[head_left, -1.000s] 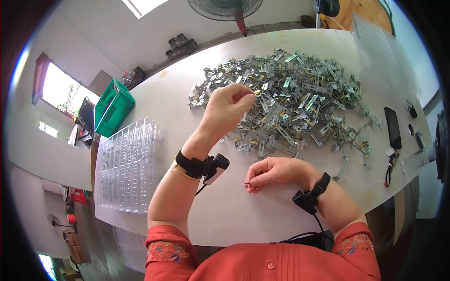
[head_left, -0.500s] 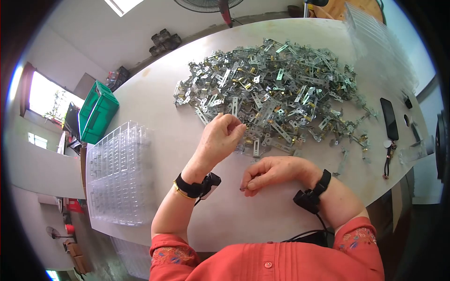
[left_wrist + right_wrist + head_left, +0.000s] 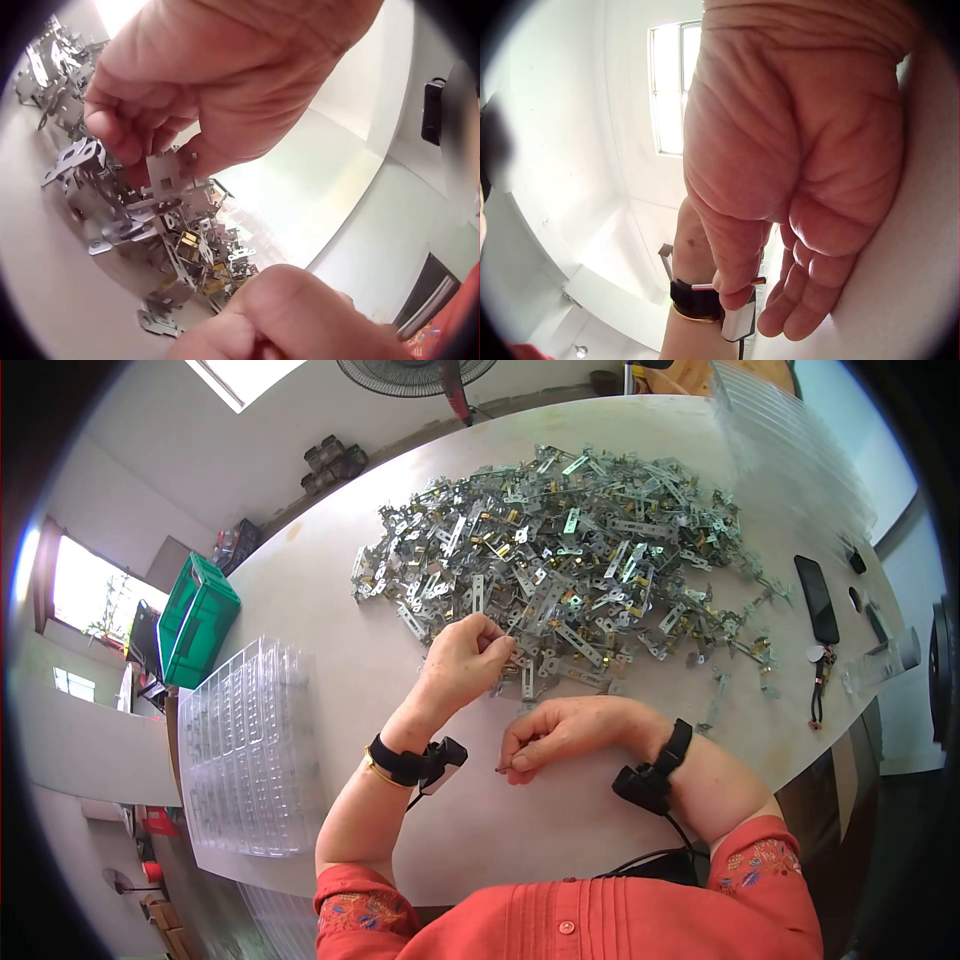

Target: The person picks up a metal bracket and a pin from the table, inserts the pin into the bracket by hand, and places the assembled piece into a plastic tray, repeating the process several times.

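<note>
My left hand (image 3: 465, 660) is at the near left edge of a heap of small metal brackets (image 3: 560, 560). In the left wrist view its thumb and fingers pinch a flat silver bracket (image 3: 163, 174) with a square hole, and more brackets lie just behind and below it. My right hand (image 3: 570, 735) is low over the table, to the right of and nearer the body than the left. Between its thumb and forefinger it holds a short thin metal pin (image 3: 703, 286), with both ends sticking out. The other fingers of the right hand hang loosely curved.
Clear plastic compartment trays (image 3: 250, 750) are stacked at the table's left, by a green crate (image 3: 200, 620). A phone (image 3: 817, 600) with a strap lies on the right. More clear trays (image 3: 790, 450) stand at the back right. Cables run from the wrist cameras.
My left hand has drawn back from over the heap to its near edge, closer to my right hand. The right hand stays about in place, still holding the pin. The head view has shifted slightly.
</note>
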Demonstrator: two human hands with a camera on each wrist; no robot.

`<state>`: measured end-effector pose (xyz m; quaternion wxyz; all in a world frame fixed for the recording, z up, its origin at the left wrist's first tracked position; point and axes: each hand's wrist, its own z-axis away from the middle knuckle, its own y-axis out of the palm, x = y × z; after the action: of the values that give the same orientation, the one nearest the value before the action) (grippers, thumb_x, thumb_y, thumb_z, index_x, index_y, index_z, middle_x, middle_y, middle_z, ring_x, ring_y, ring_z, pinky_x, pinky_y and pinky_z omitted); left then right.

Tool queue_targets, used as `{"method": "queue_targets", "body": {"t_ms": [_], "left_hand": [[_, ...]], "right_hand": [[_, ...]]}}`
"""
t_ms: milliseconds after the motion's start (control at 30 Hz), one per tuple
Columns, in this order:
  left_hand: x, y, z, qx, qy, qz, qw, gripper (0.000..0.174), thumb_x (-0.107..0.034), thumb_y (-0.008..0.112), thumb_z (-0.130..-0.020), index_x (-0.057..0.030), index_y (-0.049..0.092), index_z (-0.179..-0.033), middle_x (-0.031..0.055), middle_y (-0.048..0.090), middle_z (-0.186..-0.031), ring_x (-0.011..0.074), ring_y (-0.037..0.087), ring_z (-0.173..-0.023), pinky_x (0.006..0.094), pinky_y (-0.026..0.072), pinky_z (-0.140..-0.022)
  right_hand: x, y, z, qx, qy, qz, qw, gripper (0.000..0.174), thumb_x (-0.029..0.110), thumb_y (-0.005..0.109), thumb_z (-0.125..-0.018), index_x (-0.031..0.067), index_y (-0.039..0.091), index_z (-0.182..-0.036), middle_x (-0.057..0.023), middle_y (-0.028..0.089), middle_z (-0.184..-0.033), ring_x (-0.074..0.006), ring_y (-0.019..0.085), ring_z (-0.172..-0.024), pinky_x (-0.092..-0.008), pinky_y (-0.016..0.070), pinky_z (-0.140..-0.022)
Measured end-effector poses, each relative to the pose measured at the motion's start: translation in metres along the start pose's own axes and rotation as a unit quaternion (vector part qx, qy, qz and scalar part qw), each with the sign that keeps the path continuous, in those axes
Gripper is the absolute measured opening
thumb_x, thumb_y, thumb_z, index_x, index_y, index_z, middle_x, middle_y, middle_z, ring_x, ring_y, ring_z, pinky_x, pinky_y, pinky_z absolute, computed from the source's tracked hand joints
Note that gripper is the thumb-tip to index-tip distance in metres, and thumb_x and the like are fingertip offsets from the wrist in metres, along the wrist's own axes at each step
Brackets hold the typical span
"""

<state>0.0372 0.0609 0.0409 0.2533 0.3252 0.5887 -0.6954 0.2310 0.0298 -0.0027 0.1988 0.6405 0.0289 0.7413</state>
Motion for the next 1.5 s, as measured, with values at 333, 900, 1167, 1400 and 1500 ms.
{"method": "queue_targets", "body": {"t_ms": [333, 900, 1167, 1400, 1500], "left_hand": [[0.005, -0.003, -0.004, 0.037, -0.038, 0.089, 0.995, 0.029, -0.023, 0.071, -0.086, 0.0045, 0.066, -0.093, 0.0083, 0.067, -0.076, 0.0132, 0.062, -0.069, 0.0293, 0.0508, -0.062], [-0.002, 0.008, 0.021, -0.191, 0.168, -0.221, 0.942, 0.014, -0.009, 0.066, -0.086, -0.001, 0.056, -0.092, 0.0166, 0.06, -0.087, 0.0373, 0.061, -0.078, 0.0452, 0.0493, -0.07], [0.006, 0.003, 0.014, -0.264, 0.166, -0.28, 0.908, 0.011, -0.008, 0.064, -0.088, -0.0014, 0.056, -0.092, 0.0165, 0.061, -0.091, 0.0378, 0.061, -0.082, 0.0457, 0.0494, -0.073], [0.02, -0.023, 0.011, -0.089, 0.014, 0.027, 0.996, 0.016, -0.014, 0.064, -0.09, 0.0019, 0.063, -0.086, 0.0115, 0.068, -0.074, 0.0211, 0.064, -0.063, 0.0338, 0.0507, -0.06], [0.015, -0.035, 0.014, 0.044, -0.126, 0.193, 0.972, 0.018, -0.017, 0.064, -0.094, 0.0008, 0.064, -0.092, 0.0061, 0.066, -0.076, 0.0134, 0.061, -0.063, 0.0283, 0.0492, -0.057]], "right_hand": [[-0.002, 0.001, 0.0, -0.009, 0.012, -0.01, 1.0, 0.025, 0.026, 0.063, -0.1, 0.0032, 0.068, -0.108, -0.0045, 0.071, -0.104, -0.0128, 0.066, -0.099, -0.0274, 0.0517, -0.089], [-0.008, -0.002, -0.003, 0.005, 0.028, -0.045, 0.999, 0.027, 0.021, 0.063, -0.1, 0.0026, 0.066, -0.119, -0.0058, 0.07, -0.111, -0.0125, 0.066, -0.105, -0.0278, 0.0518, -0.094], [-0.008, -0.001, -0.002, -0.003, 0.027, -0.043, 0.999, 0.027, 0.021, 0.063, -0.1, 0.0022, 0.066, -0.119, -0.0057, 0.07, -0.11, -0.0123, 0.066, -0.105, -0.0275, 0.052, -0.094], [-0.008, -0.001, -0.002, 0.006, 0.021, -0.039, 0.999, 0.026, 0.022, 0.062, -0.101, 0.0022, 0.066, -0.118, -0.005, 0.07, -0.11, -0.0127, 0.065, -0.104, -0.0286, 0.0517, -0.094], [-0.005, 0.001, -0.002, -0.006, 0.014, -0.036, 0.999, 0.024, 0.026, 0.062, -0.1, 0.0037, 0.068, -0.108, -0.0038, 0.071, -0.103, -0.0128, 0.066, -0.099, -0.0282, 0.0526, -0.09]]}}
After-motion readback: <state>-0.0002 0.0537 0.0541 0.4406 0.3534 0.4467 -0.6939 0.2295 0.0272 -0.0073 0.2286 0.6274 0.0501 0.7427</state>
